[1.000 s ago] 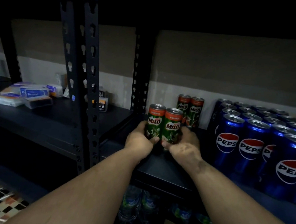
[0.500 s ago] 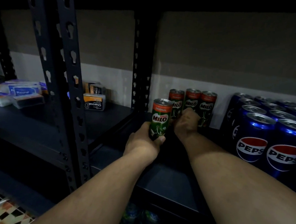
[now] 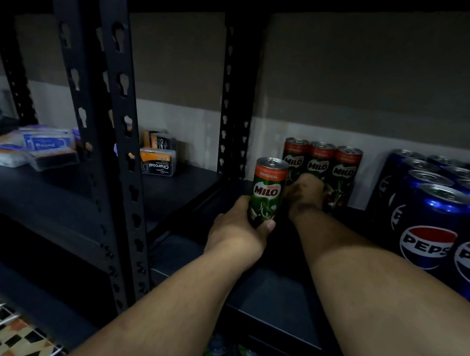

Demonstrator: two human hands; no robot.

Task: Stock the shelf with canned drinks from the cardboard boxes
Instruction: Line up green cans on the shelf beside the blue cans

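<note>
My left hand (image 3: 237,232) grips a green and red Milo can (image 3: 267,191) upright just above the dark shelf board (image 3: 271,290). Farther back, my right hand (image 3: 304,191) is curled round the base of a Milo can (image 3: 319,163), the middle one of three standing in a row against the wall, between a Milo can (image 3: 294,157) on the left and a Milo can (image 3: 344,174) on the right. Several blue Pepsi cans (image 3: 430,225) fill the right side of the same shelf.
A black slotted upright (image 3: 105,113) rises at the left front, another post (image 3: 232,100) at the back. The neighbouring shelf holds cotton pad packs (image 3: 39,144) and charcoal boxes (image 3: 158,161). Bottles show dimly on the shelf below. Patterned floor with white cables lies at the bottom left.
My right hand carried its Milo can from the shelf front to the back row, making three cans there. My left hand still holds its can. The view moved closer.
</note>
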